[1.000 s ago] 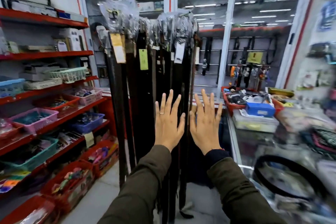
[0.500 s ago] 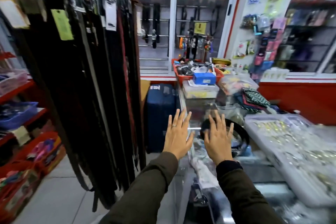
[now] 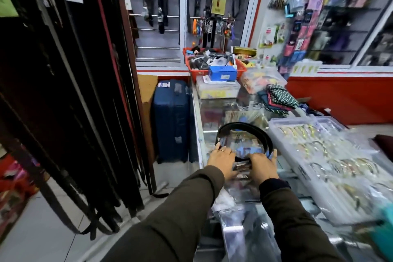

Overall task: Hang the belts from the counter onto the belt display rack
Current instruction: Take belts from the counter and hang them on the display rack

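A black belt point(image 3: 244, 126) lies coiled in a loop on the glass counter point(image 3: 214, 117), its near end wrapped in clear plastic. My left hand point(image 3: 221, 160) closes on the loop's left near side. My right hand point(image 3: 264, 165) closes on its right near side, thumb inside the loop. On the left, many dark belts point(image 3: 70, 95) hang from the display rack, whose top is out of view; their tips nearly reach the floor.
A blue suitcase point(image 3: 171, 120) and a cardboard box point(image 3: 146, 91) stand between the hanging belts and the counter. On the counter are a clear tray of metal pieces point(image 3: 319, 155) at right, folded cloths point(image 3: 278, 98) and a red basket point(image 3: 242, 68) farther back.
My view swung from the hanging belts to the counter. Both hands, flat and open before, reached down and closed on the coiled belt.
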A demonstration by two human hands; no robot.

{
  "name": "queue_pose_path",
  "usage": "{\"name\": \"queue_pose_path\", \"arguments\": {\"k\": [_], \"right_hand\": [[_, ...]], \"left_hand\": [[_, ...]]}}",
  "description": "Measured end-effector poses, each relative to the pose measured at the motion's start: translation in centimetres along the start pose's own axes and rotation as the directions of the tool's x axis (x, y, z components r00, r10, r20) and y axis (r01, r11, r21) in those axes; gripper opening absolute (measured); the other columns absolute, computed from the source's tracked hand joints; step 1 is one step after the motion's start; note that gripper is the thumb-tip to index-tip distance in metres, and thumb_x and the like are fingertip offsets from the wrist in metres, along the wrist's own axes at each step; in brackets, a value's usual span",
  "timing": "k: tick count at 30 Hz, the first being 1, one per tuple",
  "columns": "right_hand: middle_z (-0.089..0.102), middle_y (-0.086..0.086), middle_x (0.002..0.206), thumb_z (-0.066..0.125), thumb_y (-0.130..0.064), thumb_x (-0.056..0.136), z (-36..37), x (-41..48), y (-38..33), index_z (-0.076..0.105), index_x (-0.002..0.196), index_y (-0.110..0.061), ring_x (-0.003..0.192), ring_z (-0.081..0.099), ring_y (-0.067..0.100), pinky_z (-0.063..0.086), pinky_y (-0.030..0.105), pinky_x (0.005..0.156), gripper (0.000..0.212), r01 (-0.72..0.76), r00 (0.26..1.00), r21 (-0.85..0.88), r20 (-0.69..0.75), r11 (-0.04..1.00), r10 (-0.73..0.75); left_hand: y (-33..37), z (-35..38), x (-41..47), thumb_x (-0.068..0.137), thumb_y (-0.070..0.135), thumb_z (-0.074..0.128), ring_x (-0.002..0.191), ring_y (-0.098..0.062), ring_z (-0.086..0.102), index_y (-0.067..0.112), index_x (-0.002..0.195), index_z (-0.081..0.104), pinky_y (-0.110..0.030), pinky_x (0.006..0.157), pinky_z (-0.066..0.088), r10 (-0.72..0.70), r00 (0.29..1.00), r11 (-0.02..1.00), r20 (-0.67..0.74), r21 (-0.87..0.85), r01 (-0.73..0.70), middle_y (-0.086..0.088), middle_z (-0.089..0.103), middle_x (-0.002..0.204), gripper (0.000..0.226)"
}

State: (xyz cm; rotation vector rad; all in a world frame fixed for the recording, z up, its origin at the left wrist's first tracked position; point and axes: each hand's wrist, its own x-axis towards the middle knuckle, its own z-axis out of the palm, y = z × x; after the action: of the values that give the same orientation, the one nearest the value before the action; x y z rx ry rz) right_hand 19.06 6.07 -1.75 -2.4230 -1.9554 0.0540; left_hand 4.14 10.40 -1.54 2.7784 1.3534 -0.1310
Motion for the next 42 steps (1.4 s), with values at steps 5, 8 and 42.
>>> {"name": "queue_pose_path", "arguments": {"k": [5,8,42], "right_hand": [[0.075,-0.001,0.111,0.055,-0.007,0.089,-1.0,0.0,0.2,0.068,0.112,-0.026,0.121,0.062,0.022,0.018,0.046,0.120,0.032,0.068,0.997,0.048,-0.022,0.996,-0.067],[0.075,0.008,0.114,0.068,-0.010,0.087,-1.7,0.0,-0.4,0.070,0.114,-0.017,0.114,0.067,0.029,0.049,0.037,0.094,0.028,0.129,0.991,0.226,0.002,0.966,-0.133],[0.074,0.003,0.090,0.081,-0.017,0.081,-13.2,-4.6,-22.4,0.067,0.097,-0.020,0.080,0.075,0.011,0.065,0.034,0.073,0.021,0.381,0.828,0.901,-0.234,0.206,-0.509]], "left_hand": [[-0.2,-0.7,-0.8,0.096,0.022,0.060,0.118,-0.035,0.059,0.010,0.120,0.063,-0.040,0.110,0.035,-0.073,0.991,0.994,-0.108,-0.085,0.064,-0.014,0.066,0.123,0.028],[-1.5,-0.9,-1.8,0.094,0.018,0.061,0.116,-0.036,0.060,0.009,0.116,0.065,-0.040,0.099,0.043,-0.116,0.980,0.985,-0.165,-0.147,0.092,-0.014,0.067,0.120,0.024],[-15.4,-9.2,-20.4,0.090,0.026,0.076,0.096,-0.005,0.066,0.019,0.109,0.075,-0.013,0.084,0.050,-0.773,0.481,0.317,-0.413,-0.909,-0.270,0.007,0.074,0.102,0.020]]}}
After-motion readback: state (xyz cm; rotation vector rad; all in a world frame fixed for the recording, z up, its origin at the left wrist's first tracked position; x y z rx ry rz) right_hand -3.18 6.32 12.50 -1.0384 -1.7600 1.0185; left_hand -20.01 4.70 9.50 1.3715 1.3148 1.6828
